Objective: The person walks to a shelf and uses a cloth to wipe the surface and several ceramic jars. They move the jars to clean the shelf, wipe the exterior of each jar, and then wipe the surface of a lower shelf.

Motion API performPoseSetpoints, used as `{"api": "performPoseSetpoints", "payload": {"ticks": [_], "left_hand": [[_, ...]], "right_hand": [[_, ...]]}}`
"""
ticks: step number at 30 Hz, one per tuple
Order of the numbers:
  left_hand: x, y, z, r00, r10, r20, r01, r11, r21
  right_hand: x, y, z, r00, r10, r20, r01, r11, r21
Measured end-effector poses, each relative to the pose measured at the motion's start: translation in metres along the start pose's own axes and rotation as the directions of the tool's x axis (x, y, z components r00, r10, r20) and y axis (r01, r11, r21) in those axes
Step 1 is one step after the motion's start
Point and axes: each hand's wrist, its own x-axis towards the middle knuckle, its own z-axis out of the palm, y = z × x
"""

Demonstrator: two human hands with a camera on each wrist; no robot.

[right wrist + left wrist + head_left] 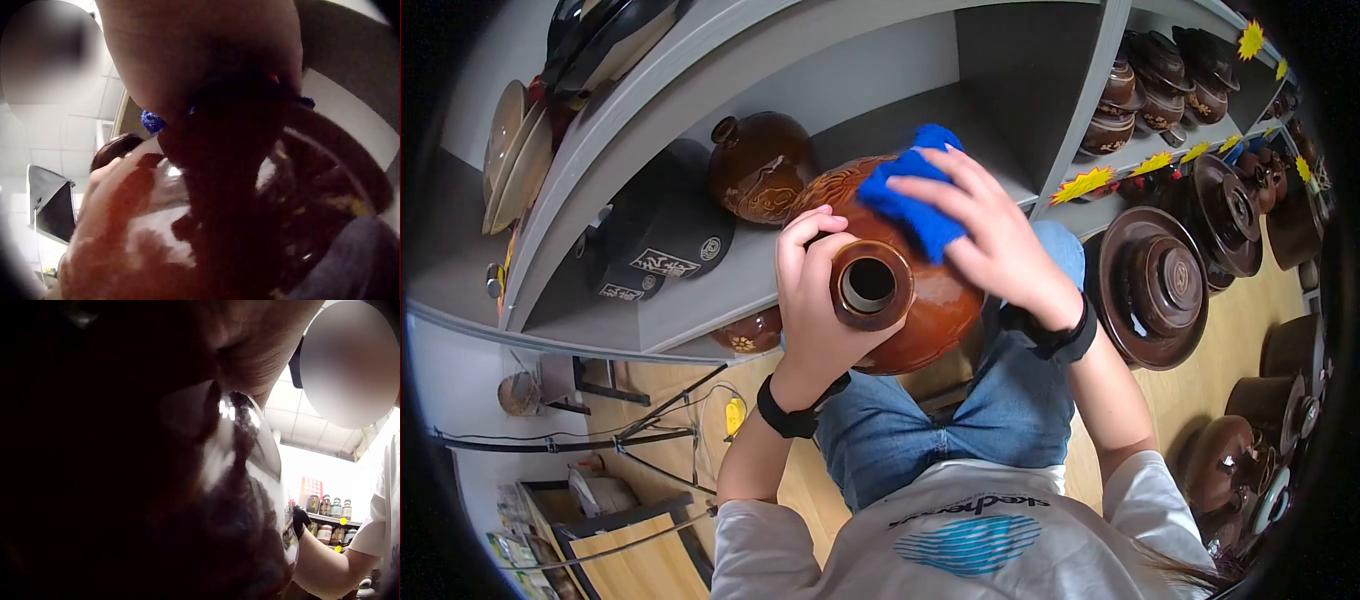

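A glossy brown jar (930,325) with a round open mouth is held over the person's lap, its carved side toward the shelf. The left hand (805,290) grips it round the neck, fingers curled beside the rim. With fingers nearly straight, the right hand (1000,235) presses a blue cloth (900,205) flat against the jar's upper side. In the right wrist view the cloth (152,122) shows at the edges of the hand (212,56), against the shiny jar (125,219). The left wrist view is mostly dark, with the jar's glossy surface (250,469) close up.
A grey shelf (690,310) stands beyond the jar, holding another brown jar (765,160) and a large black jar (665,230). Stacked brown lidded pots (1155,285) stand at the right. A wooden-topped stand (640,555) is at the lower left.
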Motion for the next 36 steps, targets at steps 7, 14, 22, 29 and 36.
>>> {"api": "performPoseSetpoints", "payload": {"ticks": [7,14,22,29,36], "left_hand": [[-0.005,0.002,0.0,0.999,0.03,0.028,-0.03,1.0,-0.007],[-0.009,0.005,0.0,0.999,0.05,0.017,-0.051,0.997,0.051],[-0.014,0.007,-0.001,0.999,0.039,0.031,-0.042,0.996,0.076],[-0.021,0.009,0.001,0.999,0.023,0.039,-0.023,1.0,0.01],[-0.025,0.007,0.004,0.999,0.037,-0.025,-0.039,0.998,-0.048]], "right_hand": [[0.007,0.049,0.007,0.902,0.314,0.297,-0.432,0.664,0.611],[0.007,0.096,0.033,0.709,0.385,0.591,-0.701,0.481,0.527],[0.002,0.114,0.072,0.556,0.377,0.741,-0.806,0.026,0.591],[0.02,0.125,0.078,0.703,0.212,0.679,-0.71,0.261,0.654],[0.053,0.063,0.012,0.828,-0.017,0.561,-0.411,0.661,0.627]]}}
